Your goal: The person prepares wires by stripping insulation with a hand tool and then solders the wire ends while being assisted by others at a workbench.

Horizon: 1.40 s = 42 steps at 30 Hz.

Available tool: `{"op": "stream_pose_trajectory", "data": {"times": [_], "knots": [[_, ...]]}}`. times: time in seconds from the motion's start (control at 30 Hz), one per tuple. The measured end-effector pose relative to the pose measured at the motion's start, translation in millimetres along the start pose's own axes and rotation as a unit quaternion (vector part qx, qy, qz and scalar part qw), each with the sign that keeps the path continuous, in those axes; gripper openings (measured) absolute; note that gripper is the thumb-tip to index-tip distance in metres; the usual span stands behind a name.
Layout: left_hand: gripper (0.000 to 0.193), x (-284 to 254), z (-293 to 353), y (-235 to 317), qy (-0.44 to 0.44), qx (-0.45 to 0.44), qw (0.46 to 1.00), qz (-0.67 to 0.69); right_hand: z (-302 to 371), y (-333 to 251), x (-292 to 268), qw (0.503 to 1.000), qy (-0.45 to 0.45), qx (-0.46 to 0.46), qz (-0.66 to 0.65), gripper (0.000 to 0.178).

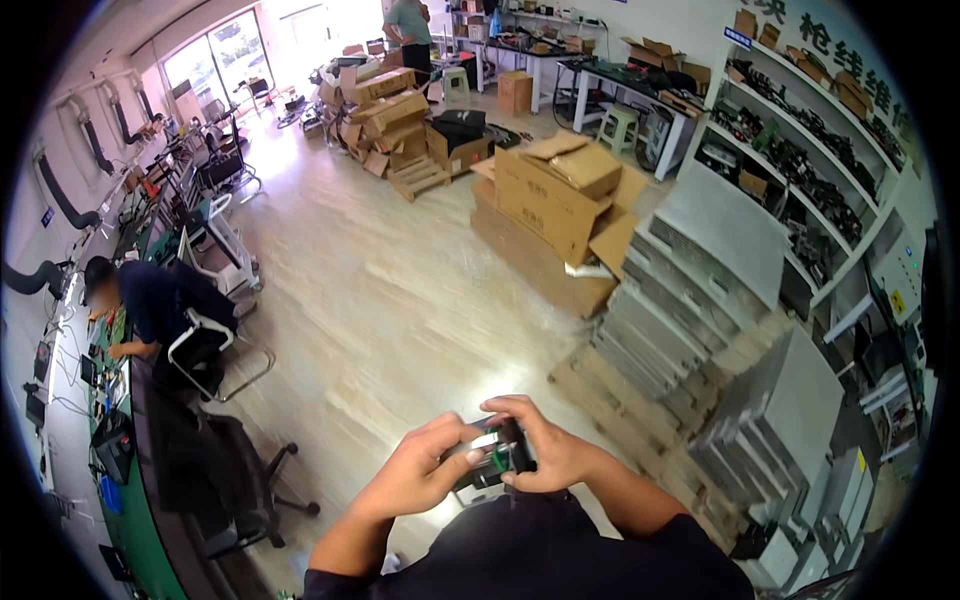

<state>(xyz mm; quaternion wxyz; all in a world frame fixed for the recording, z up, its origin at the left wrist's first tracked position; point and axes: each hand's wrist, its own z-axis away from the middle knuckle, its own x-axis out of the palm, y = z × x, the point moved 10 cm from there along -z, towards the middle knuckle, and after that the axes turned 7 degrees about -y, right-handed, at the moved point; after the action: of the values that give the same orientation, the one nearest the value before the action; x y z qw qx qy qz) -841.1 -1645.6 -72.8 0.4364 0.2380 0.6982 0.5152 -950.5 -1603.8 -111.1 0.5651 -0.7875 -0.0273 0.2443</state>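
Note:
Close to my body, both hands meet over a small black-and-silver device (pixel 518 455) with a green loop or strip on it; its exact kind is too small to tell. My left hand (pixel 425 468) is closed, thumb and fingers pinching its silvery left part. On the other side, my right hand (pixel 552 447) curls round the dark right part, index finger across the top and thumb below. Under the hands shows a pale grey object (pixel 478 492), mostly hidden by them and my dark shirt.
To the right, grey metal cases (pixel 700 260) are stacked on wooden pallets (pixel 640 410), near open cardboard boxes (pixel 550 200). Left stand a black swivel chair (pixel 225 470) and a green-topped workbench (pixel 150 540), where a seated person (pixel 170 310) works. Another person (pixel 408 30) stands far back.

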Motion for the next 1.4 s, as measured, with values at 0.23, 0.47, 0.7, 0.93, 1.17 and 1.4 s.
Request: {"op": "stream_pose_trajectory", "data": {"times": [0.23,0.47,0.7,0.93,1.17,1.4], "knots": [[0.013,-148,-131,-40,0.123,-0.031,0.992,-0.004,-176,71,-108,0.993,-0.105,0.003,-0.059,0.088],[0.014,-300,-258,-148,0.173,-0.042,0.983,0.04,-364,171,-196,0.991,-0.116,-0.036,-0.051,0.078],[0.014,-466,-420,-228,0.09,-0.047,0.993,0.053,-550,258,-304,0.996,-0.075,-0.008,-0.048,0.089],[0.015,-602,-589,-319,0.078,-0.041,0.994,0.067,-705,372,-426,0.999,-0.046,0.015,-0.005,0.089],[0.018,-737,-775,-379,0.053,-0.06,0.994,0.081,-866,456,-572,0.998,-0.007,-0.048,-0.043,0.086],[0.011,-840,-966,-440,-0.026,-0.001,0.997,0.07,-986,548,-719,0.997,0.059,0.02,0.054,0.078]]}}
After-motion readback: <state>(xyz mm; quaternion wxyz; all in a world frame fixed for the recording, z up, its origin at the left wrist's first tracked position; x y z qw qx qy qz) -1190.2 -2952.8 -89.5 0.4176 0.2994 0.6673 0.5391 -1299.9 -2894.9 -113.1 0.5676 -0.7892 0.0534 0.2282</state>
